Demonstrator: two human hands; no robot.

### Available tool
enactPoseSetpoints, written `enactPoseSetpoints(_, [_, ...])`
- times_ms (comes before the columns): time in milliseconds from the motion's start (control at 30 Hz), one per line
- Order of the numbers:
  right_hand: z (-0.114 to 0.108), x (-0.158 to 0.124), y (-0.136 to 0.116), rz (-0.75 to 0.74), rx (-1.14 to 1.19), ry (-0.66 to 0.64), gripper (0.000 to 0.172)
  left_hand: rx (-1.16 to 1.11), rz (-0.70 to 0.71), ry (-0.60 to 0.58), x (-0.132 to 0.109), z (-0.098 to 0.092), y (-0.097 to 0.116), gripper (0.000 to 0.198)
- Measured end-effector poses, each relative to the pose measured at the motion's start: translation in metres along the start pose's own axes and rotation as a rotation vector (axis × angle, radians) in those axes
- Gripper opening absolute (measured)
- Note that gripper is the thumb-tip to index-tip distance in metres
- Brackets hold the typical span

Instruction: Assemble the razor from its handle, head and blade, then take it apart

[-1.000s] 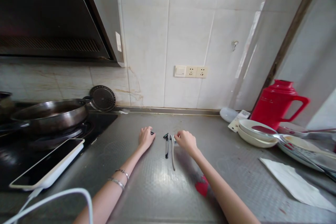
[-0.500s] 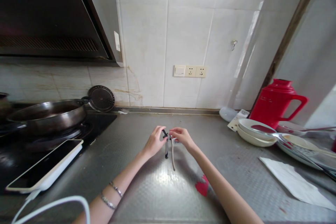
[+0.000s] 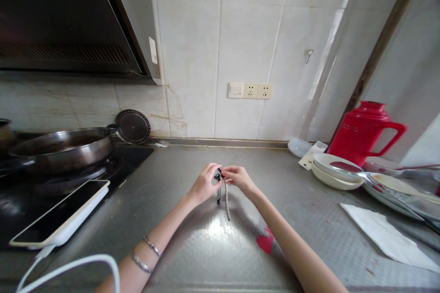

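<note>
Over the middle of the steel counter, my left hand pinches a small black piece between thumb and fingers. From it hangs a thin dark strip with a black lower end. My right hand is closed close beside it, fingertips meeting the black piece's upper end. A slim grey-beige cord dangles beneath the right fingertips, slightly curved. How the cord joins the black piece is hidden by the fingers.
On the left are a phone with a white cable and a steel pan on the hob. A red object lies by my right forearm. Rightward are a white paper, stacked bowls and a red thermos.
My hands have drawn closer together, and the right fingertips now reach the black piece. The left hand has shifted slightly right. The view has tilted a little.
</note>
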State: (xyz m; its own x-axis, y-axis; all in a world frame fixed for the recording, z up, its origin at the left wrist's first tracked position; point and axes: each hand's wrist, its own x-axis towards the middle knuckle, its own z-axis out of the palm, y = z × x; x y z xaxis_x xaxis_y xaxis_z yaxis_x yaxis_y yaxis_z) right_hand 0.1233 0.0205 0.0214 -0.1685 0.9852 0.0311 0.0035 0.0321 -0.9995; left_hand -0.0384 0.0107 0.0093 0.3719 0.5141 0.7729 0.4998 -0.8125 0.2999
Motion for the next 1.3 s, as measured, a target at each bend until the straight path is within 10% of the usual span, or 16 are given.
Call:
enactPoseSetpoints(733, [-0.008, -0.004, -0.008, 0.086, 0.031, -0.085, 0.025, -0.068, -0.091, -0.030, 0.009, -0.012, -0.008, 0.018])
enactPoseSetpoints(1033, [-0.018, -0.002, -0.005, -0.491, -0.519, 0.023, 0.025, -0.310, -0.536, -0.090, 0.008, -0.003, -0.026, 0.022])
enactPoseSetpoints(1300, [-0.015, -0.002, 0.001, -0.572, -0.642, -0.022, 0.022, -0.404, -0.631, -0.138, 0.008, 0.000, -0.025, 0.026])
